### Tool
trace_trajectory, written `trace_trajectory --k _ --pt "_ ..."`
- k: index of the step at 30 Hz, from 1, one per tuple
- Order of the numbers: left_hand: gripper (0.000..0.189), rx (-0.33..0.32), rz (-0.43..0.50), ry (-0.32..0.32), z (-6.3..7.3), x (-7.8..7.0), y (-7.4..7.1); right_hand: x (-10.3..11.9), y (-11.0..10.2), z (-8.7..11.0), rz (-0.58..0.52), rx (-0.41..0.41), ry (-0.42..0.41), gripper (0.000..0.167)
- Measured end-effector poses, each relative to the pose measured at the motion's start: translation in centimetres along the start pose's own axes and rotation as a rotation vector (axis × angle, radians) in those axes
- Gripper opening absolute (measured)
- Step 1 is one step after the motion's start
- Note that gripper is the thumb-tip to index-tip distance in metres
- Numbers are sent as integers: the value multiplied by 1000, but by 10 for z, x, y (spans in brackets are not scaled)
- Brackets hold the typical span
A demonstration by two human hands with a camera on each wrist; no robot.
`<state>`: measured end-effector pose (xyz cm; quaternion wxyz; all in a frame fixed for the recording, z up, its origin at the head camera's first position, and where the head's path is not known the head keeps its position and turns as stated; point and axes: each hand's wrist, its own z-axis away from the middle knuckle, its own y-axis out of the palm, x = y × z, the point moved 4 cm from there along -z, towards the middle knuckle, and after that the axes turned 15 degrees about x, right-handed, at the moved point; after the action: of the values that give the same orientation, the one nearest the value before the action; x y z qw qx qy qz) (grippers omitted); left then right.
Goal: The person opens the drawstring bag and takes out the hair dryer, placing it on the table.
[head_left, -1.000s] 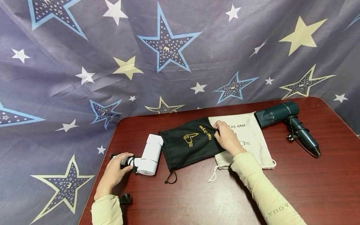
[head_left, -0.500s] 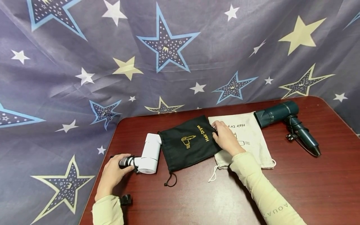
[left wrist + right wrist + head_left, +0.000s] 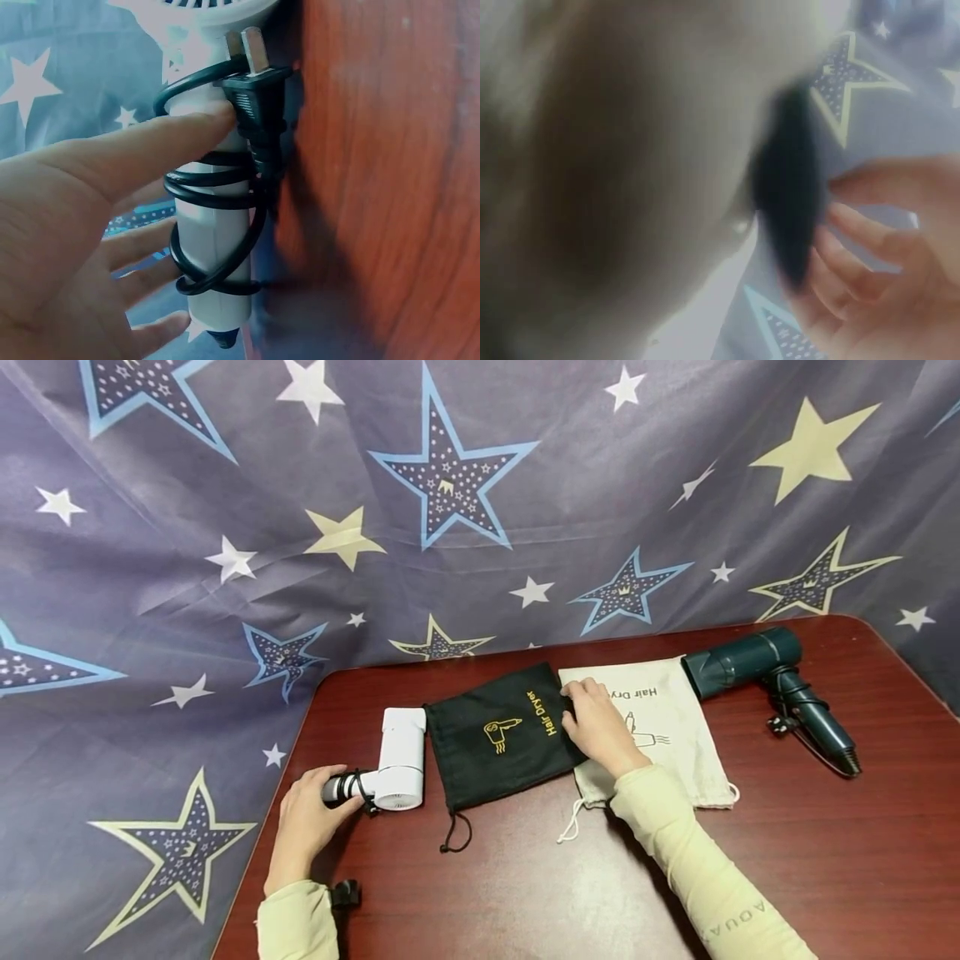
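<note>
On the left of the table lies a white hair dryer, its grey handle wrapped in a black cord with a two-pin plug. My left hand holds this handle, thumb on the near side and fingers behind. A flat black drawstring bag, marked "Hair Dryer" in yellow, lies just right of the dryer. Its right edge is between the fingertips of my right hand. Under that hand and the bag's edge is a cream drawstring bag. Blur covers much of the right wrist view.
A dark green hair dryer with its cord wound round the handle lies at the back right, nozzle against the cream bag. The reddish-brown table meets a star-patterned curtain behind.
The white hair dryer has turned straighter and shifted slightly away from me with my left hand. The black bag has swung slightly, its right edge drawn left along with my right hand.
</note>
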<state>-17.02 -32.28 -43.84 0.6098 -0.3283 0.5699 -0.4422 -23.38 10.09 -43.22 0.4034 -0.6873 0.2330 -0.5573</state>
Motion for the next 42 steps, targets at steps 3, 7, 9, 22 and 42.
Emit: trace_trajectory --k 3,7,9,22,42 --pt "52 -25 12 40 0 -2 2 12 4 -1 44 -11 -10 28" --pt "48 -33 10 52 -2 -4 1 30 17 -3 104 13 -26 35" --pt "48 -27 6 35 -2 -4 0 39 26 -3 139 40 -29 40" --pt "48 -37 4 -80 -4 -5 3 59 70 0 330 278 18 66" --pt "50 -97 -34 -195 -6 -11 6 56 60 2 229 437 -1 63"
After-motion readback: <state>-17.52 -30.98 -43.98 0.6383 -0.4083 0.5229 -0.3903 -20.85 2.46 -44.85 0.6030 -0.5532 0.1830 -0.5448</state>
